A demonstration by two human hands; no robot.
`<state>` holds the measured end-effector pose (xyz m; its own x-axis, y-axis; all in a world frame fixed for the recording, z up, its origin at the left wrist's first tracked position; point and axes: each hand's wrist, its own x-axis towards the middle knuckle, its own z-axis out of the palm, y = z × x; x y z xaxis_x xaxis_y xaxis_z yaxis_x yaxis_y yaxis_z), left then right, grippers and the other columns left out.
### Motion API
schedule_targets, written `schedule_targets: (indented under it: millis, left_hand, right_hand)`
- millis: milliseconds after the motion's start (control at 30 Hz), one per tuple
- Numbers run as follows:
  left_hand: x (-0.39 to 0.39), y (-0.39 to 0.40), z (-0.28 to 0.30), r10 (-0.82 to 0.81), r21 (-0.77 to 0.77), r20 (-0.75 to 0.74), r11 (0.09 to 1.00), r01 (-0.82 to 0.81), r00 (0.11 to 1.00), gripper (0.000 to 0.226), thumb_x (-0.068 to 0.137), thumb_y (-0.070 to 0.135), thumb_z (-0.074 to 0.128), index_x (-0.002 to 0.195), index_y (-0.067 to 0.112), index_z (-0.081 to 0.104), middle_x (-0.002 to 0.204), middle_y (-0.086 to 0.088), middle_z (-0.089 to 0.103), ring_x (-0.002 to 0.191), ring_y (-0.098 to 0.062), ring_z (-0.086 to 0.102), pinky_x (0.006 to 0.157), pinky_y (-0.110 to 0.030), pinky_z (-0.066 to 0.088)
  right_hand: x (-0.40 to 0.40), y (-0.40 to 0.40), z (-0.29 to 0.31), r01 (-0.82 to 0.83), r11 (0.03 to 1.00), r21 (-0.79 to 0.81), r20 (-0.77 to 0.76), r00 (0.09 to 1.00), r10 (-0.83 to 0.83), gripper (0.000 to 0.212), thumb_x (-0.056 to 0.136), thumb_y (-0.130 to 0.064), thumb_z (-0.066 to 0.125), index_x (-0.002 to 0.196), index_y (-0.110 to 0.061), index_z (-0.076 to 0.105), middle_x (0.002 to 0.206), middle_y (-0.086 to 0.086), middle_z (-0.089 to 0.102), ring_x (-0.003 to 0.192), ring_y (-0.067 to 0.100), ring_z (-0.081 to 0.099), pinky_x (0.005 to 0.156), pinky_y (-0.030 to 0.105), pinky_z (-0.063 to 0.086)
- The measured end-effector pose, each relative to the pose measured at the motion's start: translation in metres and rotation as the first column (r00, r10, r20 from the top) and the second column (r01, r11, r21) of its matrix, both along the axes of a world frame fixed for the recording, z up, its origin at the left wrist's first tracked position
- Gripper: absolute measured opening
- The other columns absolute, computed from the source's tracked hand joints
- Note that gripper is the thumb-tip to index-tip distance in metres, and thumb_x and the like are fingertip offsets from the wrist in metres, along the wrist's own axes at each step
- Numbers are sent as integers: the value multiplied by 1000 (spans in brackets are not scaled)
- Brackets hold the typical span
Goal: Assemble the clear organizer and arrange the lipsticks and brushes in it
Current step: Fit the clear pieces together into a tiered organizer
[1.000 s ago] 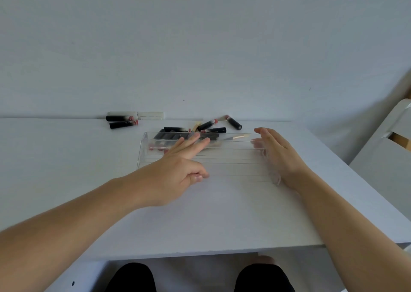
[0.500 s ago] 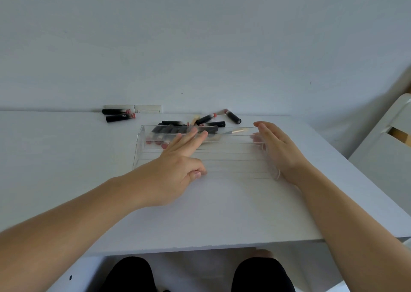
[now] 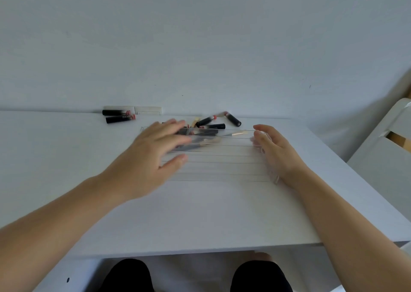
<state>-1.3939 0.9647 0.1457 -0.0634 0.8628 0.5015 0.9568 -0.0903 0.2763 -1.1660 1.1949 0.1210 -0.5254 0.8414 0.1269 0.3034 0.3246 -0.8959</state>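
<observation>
A clear organizer (image 3: 222, 160) lies on the white table (image 3: 200, 214) in front of me, with thin dividing lines across it. My left hand (image 3: 153, 151) hovers blurred over its left half, fingers spread, holding nothing. My right hand (image 3: 275, 154) rests flat against the organizer's right end wall, fingers straight. Behind the organizer lies a loose heap of black lipsticks (image 3: 211, 126) with pink ends and a brush (image 3: 235, 134) with a pale handle. Two more black lipsticks (image 3: 120, 116) lie at the back left by the wall.
A white wall rises directly behind the table. A small white block (image 3: 148, 110) sits against it next to the two lipsticks. A white chair (image 3: 384, 154) stands off the right edge. My knees (image 3: 195, 276) show below the table's front edge.
My left hand has moved left and forward over the organizer and spread its fingers from a two-finger point. My right hand has stayed against the right end.
</observation>
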Motion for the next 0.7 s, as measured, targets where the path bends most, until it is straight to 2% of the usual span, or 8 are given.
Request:
schedule_targets:
  millis: [67,133,233,300,400,500,567,700]
  left_hand:
    - [-15,-7,-3,127,23,47,991,-128,991,54,100,47,54,149,26,49,165,6,30,154,-7,17,123,-28,10]
    - [-30,-15,-11,214,-52,142,977,-209,966,71,94,52,61,156,35,33,166,18,18,152,3,10,120,-27,11]
    - [-45,-22,-22,262,-200,337,959,-203,905,90,86,58,68,157,49,14,150,49,10,131,33,7,114,-22,17]
    - [-51,-23,-27,277,-263,429,949,-174,860,91,86,57,71,153,60,8,136,59,10,125,34,12,109,-23,24]
    - [-54,-21,-30,251,-276,476,953,-128,843,92,91,45,72,150,65,5,147,46,13,135,16,20,106,-24,27]
    - [-55,-19,-31,234,-264,524,959,-105,819,93,90,37,74,150,64,8,153,34,17,137,12,19,105,-23,26]
    - [-56,-18,-30,251,-271,536,955,-117,806,93,88,35,76,148,64,11,158,23,22,141,6,21,103,-26,27]
    - [-57,-15,-29,269,-277,558,952,-129,785,93,85,33,79,147,61,14,166,10,23,147,-7,26,101,-28,31]
  right_hand:
    - [0,0,0,-4,1000,4,-1,1000,4,45,77,-74,49,119,-59,54,123,-11,67,122,9,57,111,44,40]
    - [0,1,0,-2,1000,9,6,1000,1,45,77,-74,48,119,-59,54,121,-12,67,120,9,58,111,44,41]
    - [0,2,0,5,1000,6,15,1000,-6,43,77,-74,48,118,-61,54,120,-12,68,119,9,59,110,44,41]
    - [0,2,0,9,1000,6,21,1000,-9,43,78,-74,48,118,-62,54,122,-12,67,119,9,59,110,45,41]
    - [0,0,1,5,1000,6,19,1000,-5,44,78,-74,49,120,-61,53,122,-12,66,120,9,59,111,45,40]
    - [3,-4,5,-36,999,-6,30,999,36,55,75,-76,53,127,-60,49,125,-16,64,123,6,55,110,34,38]
    - [7,-6,10,-130,990,-48,76,988,134,81,67,-75,65,141,-58,36,137,-17,56,127,0,51,103,25,35]
    - [20,-1,22,-260,958,-119,285,915,284,135,56,-58,87,153,-54,-6,161,-15,26,145,9,29,115,33,27]
